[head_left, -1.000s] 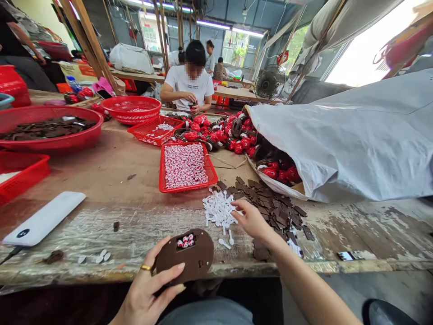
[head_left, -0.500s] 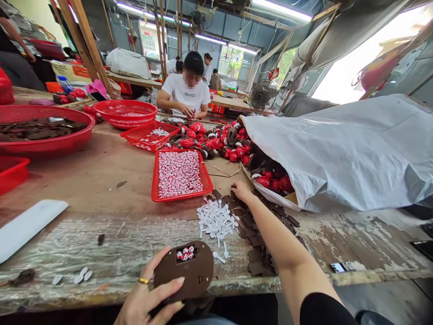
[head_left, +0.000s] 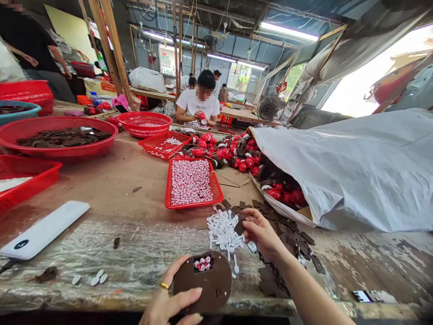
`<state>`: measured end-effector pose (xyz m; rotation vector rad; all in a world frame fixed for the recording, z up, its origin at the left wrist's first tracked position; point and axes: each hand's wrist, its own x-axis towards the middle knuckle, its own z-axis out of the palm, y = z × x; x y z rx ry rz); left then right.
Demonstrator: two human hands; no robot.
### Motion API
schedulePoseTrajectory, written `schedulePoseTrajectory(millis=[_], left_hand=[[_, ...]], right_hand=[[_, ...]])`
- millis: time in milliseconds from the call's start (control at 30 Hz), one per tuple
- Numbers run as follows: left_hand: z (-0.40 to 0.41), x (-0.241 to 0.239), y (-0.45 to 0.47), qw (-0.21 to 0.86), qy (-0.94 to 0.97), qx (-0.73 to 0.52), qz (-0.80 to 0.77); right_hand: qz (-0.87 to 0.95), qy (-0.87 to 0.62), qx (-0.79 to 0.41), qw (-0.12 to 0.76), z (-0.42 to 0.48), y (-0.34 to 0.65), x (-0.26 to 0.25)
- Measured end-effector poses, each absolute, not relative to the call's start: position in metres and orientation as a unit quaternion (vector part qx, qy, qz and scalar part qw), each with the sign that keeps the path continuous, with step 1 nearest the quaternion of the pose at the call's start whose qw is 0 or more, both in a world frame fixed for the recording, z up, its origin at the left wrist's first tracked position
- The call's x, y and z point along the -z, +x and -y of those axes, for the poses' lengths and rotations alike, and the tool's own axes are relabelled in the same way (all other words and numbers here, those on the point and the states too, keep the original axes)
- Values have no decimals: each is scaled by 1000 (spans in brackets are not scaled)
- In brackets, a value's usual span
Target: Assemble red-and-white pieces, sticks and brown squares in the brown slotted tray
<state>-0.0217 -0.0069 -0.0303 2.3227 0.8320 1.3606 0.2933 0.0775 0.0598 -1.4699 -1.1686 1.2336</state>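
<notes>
My left hand (head_left: pixel 169 300), a ring on one finger, grips a brown oval toy base (head_left: pixel 203 291) at the table's front edge. A rectangular opening in the base holds several small red-and-white balls (head_left: pixel 202 263). My right hand (head_left: pixel 263 234) pinches a flat brown plastic piece (head_left: pixel 240 225) between thumb and fingers. This piece is over the edge of a heap of small white plastic spoons (head_left: pixel 222 229). Right of the spoons, under and around my right forearm, lie many loose brown flat pieces (head_left: pixel 270 280).
A red tray (head_left: pixel 194 206) of similar balls stands beyond the spoons. Red-and-brown toys (head_left: pixel 233 151) spill from a large white sack (head_left: pixel 358 180) at right. Red baskets (head_left: pixel 145 118) and a white device (head_left: pixel 50 228) are at left. A person (head_left: pixel 198 101) sits opposite, handling a toy.
My right hand has drawn back from the brown pieces beside the sack, now with one visible in its fingers. The person opposite has raised a toy. My view has shifted.
</notes>
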Motion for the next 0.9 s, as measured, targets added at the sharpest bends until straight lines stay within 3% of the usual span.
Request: schedulePoseTrajectory(millis=[133,367,533,700,900], left_hand=[[10,24,-14,148,822,-466,-291],[21,12,-17,156,834,-413,-331],[23,6,-12,171,826,-427,-326],[22,1,-7,175,823,-436,-320],[23,-1,0,177,822,-435,-320]], right_hand=[[387,-493,-631,458,-45,275,-70],[400,-513,-587,482,-19,262,-52],[422,-529,-596,432,-5,270,-30],[477,-541,-521,455,-3,274,-43],[728,-454,-394,329,-7,247,-67]])
